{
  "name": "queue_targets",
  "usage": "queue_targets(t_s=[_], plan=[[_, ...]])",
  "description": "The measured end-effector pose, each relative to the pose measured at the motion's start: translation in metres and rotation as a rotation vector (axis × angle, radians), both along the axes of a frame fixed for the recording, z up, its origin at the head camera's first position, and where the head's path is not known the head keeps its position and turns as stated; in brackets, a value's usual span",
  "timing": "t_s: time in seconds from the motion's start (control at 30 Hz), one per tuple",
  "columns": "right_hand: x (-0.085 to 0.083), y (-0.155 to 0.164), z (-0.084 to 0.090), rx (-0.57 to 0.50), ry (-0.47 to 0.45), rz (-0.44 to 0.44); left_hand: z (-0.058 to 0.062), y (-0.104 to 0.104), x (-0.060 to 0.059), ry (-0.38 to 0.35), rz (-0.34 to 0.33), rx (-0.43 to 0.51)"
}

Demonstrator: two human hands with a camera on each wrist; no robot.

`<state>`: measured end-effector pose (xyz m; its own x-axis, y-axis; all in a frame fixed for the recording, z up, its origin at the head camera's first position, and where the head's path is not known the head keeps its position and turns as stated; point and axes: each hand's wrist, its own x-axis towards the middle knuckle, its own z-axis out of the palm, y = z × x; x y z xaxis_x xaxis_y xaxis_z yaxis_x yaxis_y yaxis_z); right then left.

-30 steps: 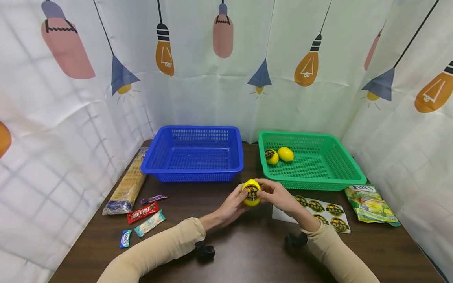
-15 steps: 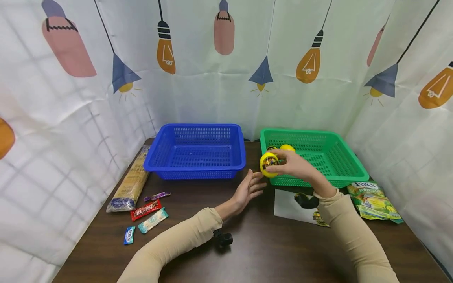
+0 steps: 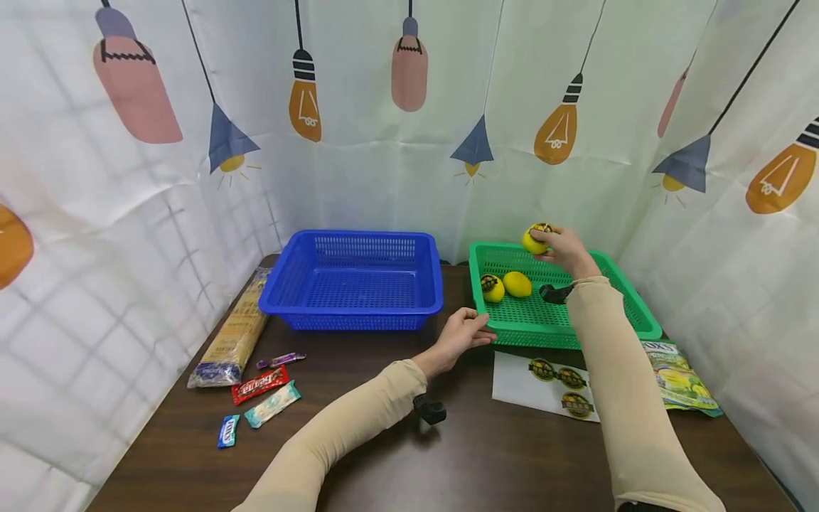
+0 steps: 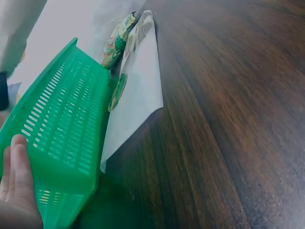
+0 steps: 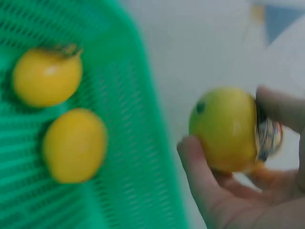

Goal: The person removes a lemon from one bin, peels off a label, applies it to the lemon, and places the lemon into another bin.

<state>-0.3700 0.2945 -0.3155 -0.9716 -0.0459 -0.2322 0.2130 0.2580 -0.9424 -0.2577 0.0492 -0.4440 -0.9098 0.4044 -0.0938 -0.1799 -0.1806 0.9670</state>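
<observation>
My right hand holds a yellow lemon with a black round sticker, raised over the back of the green basket. In the right wrist view the thumb and fingers grip this lemon, and the sticker shows on its side. My left hand touches the front-left corner of the basket, its fingers lying straight against the outer wall in the left wrist view. Inside the basket lie a stickered lemon and a plain-looking lemon.
A blue basket stands at back left. Before the green one lies a sticker sheet, partly behind the right sleeve. A FOX'S bag is at right. Several wrapped sweets, including a red one, and a long packet lie at left.
Both hands were on the lemon at the middle. The left hand let go and moved right to the basket corner; the right hand carried the lemon right and back, over the green basket.
</observation>
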Motion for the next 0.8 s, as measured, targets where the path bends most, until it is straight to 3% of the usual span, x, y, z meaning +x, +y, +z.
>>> queue_targets(t_s=[0.07,0.2,0.3,0.43,0.57,0.67,0.8], plan=[[-0.004,0.007,-0.018,0.045,-0.029,-0.086,-0.001,0.003,-0.001,-0.013,0.017,0.013],[-0.002,0.022,-0.052,0.280,-0.109,-0.210,-0.001,0.008,0.002,-0.033,0.018,0.028],[0.002,0.030,-0.070,0.440,-0.174,-0.186,-0.002,0.011,0.005,-0.031,0.013,0.029],[0.004,0.033,-0.079,0.547,-0.216,-0.097,-0.002,0.015,0.007,-0.017,0.005,0.035],[0.004,0.030,-0.072,0.722,-0.227,-0.024,-0.001,0.016,0.007,0.005,-0.003,0.039],[0.007,0.026,-0.054,0.851,-0.195,0.033,-0.001,0.015,0.007,0.026,-0.026,0.018],[0.018,0.009,-0.016,0.902,-0.013,0.075,0.000,0.005,0.006,0.124,-0.055,-0.129]])
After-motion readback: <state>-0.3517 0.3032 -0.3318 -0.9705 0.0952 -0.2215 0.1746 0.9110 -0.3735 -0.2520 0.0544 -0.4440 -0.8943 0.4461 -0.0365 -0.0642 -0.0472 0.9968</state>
